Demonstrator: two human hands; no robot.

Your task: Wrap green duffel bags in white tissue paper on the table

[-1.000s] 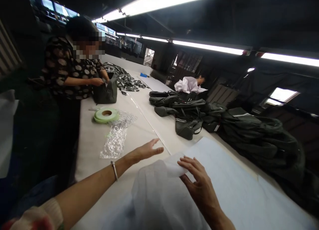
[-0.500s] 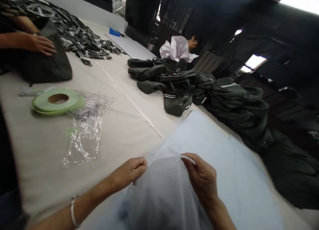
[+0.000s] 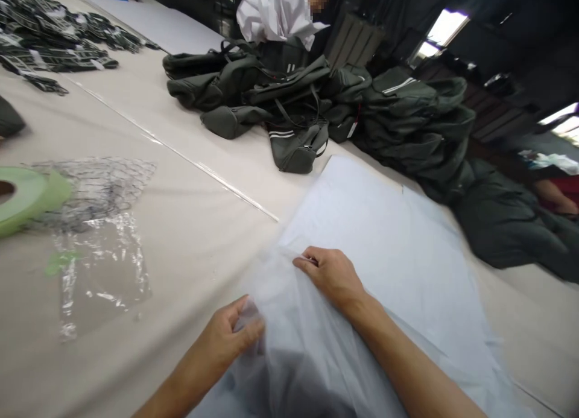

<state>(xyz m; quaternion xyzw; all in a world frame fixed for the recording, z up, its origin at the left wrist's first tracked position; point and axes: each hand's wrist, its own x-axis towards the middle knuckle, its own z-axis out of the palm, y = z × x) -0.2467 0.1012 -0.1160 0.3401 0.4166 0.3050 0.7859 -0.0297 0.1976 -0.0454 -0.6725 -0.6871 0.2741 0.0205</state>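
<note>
Tape [image 3: 34, 195] lies rolled at the pale table's [image 3: 190, 243] left, beside clear plastic [image 3: 108, 273]; then the left hand [image 3: 235, 330], thumb and fingers curled at a translucent sheet's [image 3: 303, 339] near edge, grip unclear; the right hand [image 3: 332, 276] pinches that sheet's upper edge over light-blue sheeting [image 3: 389, 231]; dark bags [image 3: 407, 122] heap beyond, stretching right.

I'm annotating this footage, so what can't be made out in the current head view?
In the head view:
- Beneath the translucent sheet: contents veiled by its cloudy material.
- Left hand: blur hides whether it grips the sheet.
- Green roll: cut off by the left edge.
- White tag: any print is too small.
</note>
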